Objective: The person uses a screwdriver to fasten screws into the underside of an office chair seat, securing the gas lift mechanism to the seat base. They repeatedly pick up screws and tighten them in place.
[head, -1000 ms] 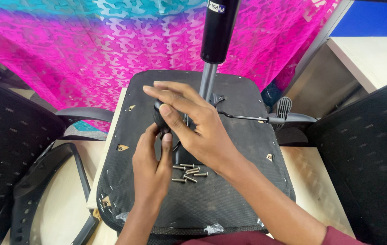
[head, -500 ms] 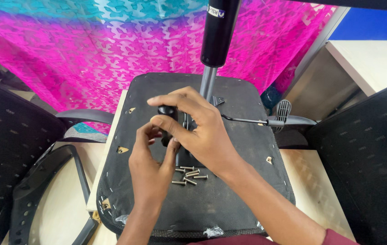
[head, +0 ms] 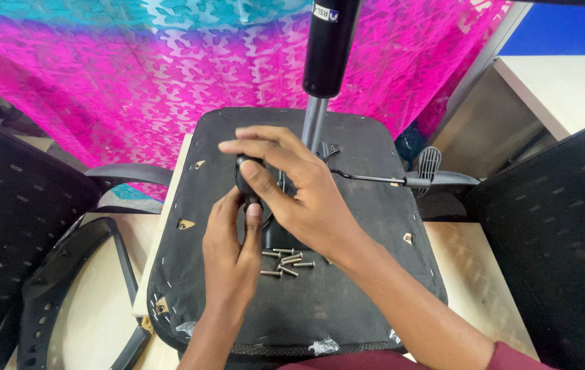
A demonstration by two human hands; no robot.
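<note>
Both hands gripped the black screwdriver handle (head: pixel 248 179): right hand (head: pixel 299 188) closed over its top, left hand (head: pixel 232 250) steadying below, loose screws (head: pixel 284 260) near; keeping it upright seemed wise.

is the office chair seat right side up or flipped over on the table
Flipped over. The seat shows its stapled black underside facing up, the gas cylinder points upward from it, and loose screws lie on it.

hands (head: pixel 265 226) gripping black knob (head: pixel 246 179), screws (head: pixel 284 260)
</note>
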